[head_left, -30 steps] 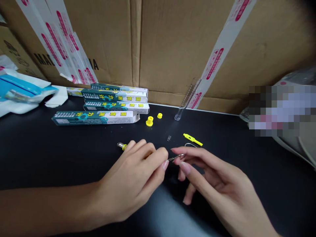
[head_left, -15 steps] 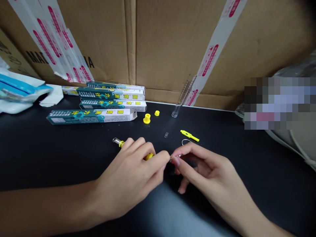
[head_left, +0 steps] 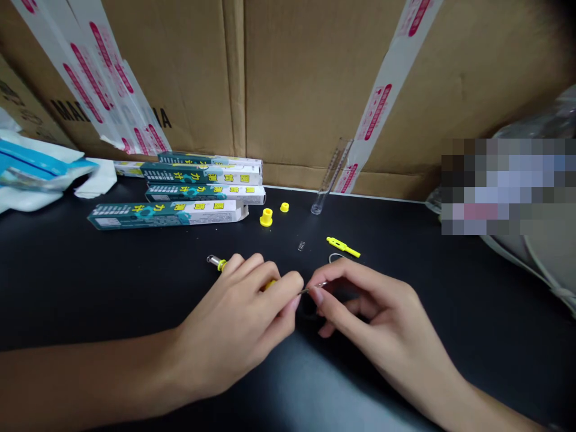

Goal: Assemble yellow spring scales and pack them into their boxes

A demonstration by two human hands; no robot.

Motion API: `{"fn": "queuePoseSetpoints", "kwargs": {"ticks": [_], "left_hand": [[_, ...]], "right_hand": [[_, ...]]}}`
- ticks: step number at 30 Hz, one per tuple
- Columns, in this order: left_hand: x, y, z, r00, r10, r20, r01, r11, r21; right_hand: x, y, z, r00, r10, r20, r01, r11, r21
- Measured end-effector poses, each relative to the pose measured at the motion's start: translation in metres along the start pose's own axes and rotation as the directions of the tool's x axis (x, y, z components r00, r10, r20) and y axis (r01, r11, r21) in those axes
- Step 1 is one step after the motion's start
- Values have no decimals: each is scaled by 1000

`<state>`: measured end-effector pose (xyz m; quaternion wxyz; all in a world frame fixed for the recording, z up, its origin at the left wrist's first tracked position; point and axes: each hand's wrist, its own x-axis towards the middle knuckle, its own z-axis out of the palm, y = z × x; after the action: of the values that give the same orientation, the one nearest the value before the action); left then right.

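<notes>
My left hand [head_left: 243,318] is closed around a yellow plastic piece with a metal spring end [head_left: 216,262] sticking out past the fingers on the far left. Most of that piece is hidden in the palm. Thumb and forefinger of my right hand [head_left: 378,318] pinch a thin metal wire [head_left: 304,291] that runs between the two hands. A silvery bit [head_left: 322,284] shows just above the right thumb. Behind the right forefinger curves a metal hook [head_left: 333,257]; whether it joins the wire is hidden. Past the hands lie a small loose spring [head_left: 301,246] and a flat yellow stick [head_left: 344,246].
Two yellow caps [head_left: 266,217] stand near several green-and-white boxes [head_left: 168,214]. A clear tube [head_left: 317,207] stands tilted against a large cardboard box [head_left: 297,84]. Blue-and-white packaging [head_left: 40,168] lies left; a plastic-wrapped thing [head_left: 531,258], partly blurred out, is right.
The hands have drawn slightly apart, and a short stretch of wire now shows between them. The lower fingers of my right hand have curled in a little.
</notes>
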<state>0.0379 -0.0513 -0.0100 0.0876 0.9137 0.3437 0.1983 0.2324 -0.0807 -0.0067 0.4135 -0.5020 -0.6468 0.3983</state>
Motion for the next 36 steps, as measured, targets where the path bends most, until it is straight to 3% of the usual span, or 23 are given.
{"fn": "queuePoseSetpoints", "kwargs": {"ticks": [6, 10, 13, 17, 22, 26, 31, 36], "left_hand": [[0, 1, 1, 999, 17, 45, -18, 1000, 10], [0, 2, 1, 996, -29, 80, 28, 999, 17], [0, 1, 2, 997, -78, 30, 78, 997, -17], [-2, -2, 5, 997, -71, -4, 71, 997, 7], [-4, -4, 4, 999, -34, 18, 35, 999, -12], [-3, -3, 4, 998, -59, 39, 62, 992, -108], [-6, -2, 6, 995, -10, -94, -16, 961, -276], [-7, -4, 6, 994, 30, -103, -60, 952, -302]], "right_hand": [[-1, -3, 2, 999, -33, -43, 41, 978, 203], [1, -4, -1, 954, -264, -141, 261, 965, -40], [2, -1, -3, 923, -366, -116, 340, 919, -198], [3, 4, -3, 896, -443, -39, 417, 868, -270], [0, 7, 1, 909, -409, 79, 411, 848, -334], [-5, 7, 5, 915, -394, 88, 399, 851, -343], [-7, 2, 6, 925, -381, 12, 353, 844, -405], [-3, 2, 5, 904, -415, 101, 422, 832, -359]]}}
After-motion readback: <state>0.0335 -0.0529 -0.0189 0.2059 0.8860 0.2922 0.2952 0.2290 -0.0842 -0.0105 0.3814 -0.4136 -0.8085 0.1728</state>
